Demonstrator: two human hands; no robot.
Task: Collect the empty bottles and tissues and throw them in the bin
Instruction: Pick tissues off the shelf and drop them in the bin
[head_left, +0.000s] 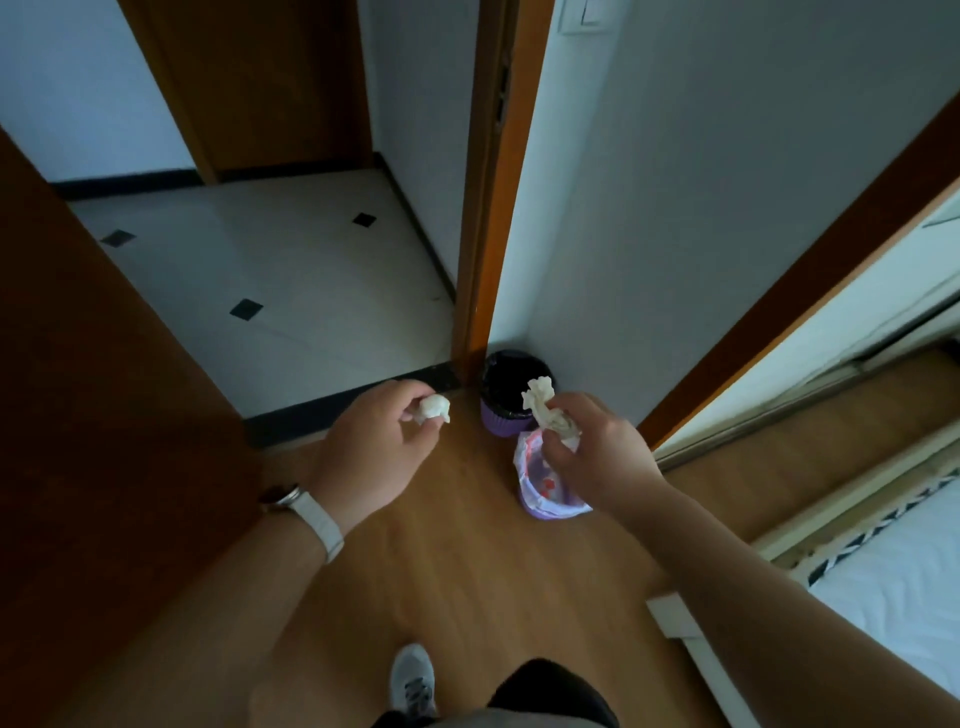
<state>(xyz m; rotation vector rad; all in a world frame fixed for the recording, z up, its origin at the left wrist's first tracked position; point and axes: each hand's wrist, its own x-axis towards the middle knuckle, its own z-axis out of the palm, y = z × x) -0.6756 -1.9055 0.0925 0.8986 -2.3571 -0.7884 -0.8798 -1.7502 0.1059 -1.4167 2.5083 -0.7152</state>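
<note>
My left hand (382, 447) pinches a small crumpled white tissue (434, 408) to the left of the bins. My right hand (597, 452) grips a longer, twisted white tissue (548, 410) that sticks up over the rim of a purple bin with a black liner (511, 389), which stands in the corner by the door frame. A second purple bin with a white, red-printed liner (540, 491) stands nearer to me, partly hidden under my right hand. No bottles are in view.
A brown door (93, 389) stands open on the left, and white tiled floor (280, 270) lies beyond the doorway. A wooden door frame (491, 208) rises behind the bins. A bed (883, 571) lies at the right. My shoe (413, 680) is on the wooden floor.
</note>
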